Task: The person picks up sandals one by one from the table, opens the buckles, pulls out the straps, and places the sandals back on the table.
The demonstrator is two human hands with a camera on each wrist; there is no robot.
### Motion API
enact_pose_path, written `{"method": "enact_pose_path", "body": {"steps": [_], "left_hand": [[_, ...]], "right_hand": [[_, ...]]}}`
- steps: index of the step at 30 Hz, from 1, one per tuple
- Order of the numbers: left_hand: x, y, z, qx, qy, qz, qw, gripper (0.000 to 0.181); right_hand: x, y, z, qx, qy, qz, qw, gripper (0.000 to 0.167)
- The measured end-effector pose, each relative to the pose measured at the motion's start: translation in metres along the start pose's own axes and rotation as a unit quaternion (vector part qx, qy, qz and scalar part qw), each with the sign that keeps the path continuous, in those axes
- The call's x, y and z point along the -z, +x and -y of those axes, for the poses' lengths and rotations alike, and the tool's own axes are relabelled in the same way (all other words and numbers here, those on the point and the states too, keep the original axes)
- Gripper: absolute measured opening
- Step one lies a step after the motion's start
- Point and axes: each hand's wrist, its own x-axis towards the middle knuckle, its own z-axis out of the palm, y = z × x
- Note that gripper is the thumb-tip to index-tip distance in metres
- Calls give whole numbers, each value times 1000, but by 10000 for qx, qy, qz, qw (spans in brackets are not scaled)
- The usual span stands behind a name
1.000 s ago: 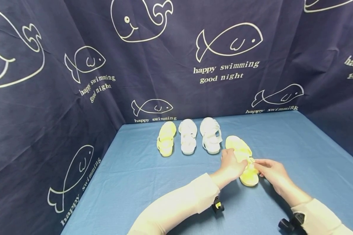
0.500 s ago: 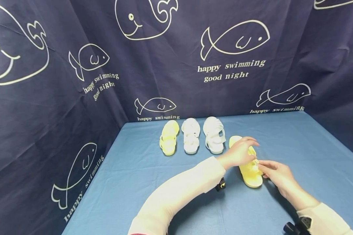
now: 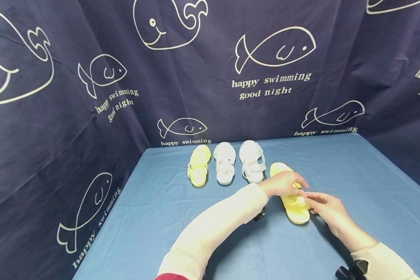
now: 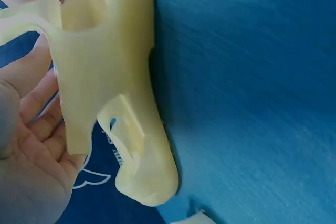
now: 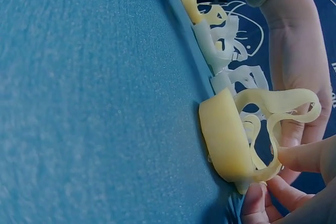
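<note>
A yellow sandal (image 3: 297, 214) lies on the blue cloth, right of the middle, with its toe pointing away. My left hand (image 3: 283, 183) reaches over its middle; in the left wrist view the left thumb (image 4: 37, 66) is at the strap and the fingers curl behind it. At the sandal's right side my right hand (image 3: 327, 208) pinches the strap between thumb and fingers. The right wrist view shows the loose strap (image 5: 294, 100) looping up, with the right thumb (image 5: 302, 157) against it. Fingers partly hide the strap's end.
Left of this sandal stand a white sandal (image 3: 252, 161), another white sandal (image 3: 225, 163) and a yellow sandal (image 3: 198, 166), in a row near the back edge. Dark blue fabric (image 3: 210, 97) with fish drawings hangs behind and at the sides.
My left hand has shifted from the sandal's left side across its top to the strap. Its fingers have come down closer to my right hand, which keeps its pinch.
</note>
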Motion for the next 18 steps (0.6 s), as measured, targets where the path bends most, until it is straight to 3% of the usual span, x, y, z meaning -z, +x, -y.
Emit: {"method": "enact_pose_path", "body": {"steps": [7,11,18], "left_hand": [[-4,-6,13,-298,-374,-38,9989,19],[-8,-9,17,-105,-625,-88,9980,13],[-9,-9,12,184,-1054,-318,9938,10]], "right_hand": [[-6,-1,-1,68,602,74,9981,58],[-7,-1,-1,14,716,125,9974,56],[0,-3,-1,-37,798,-84,9968,51]]}}
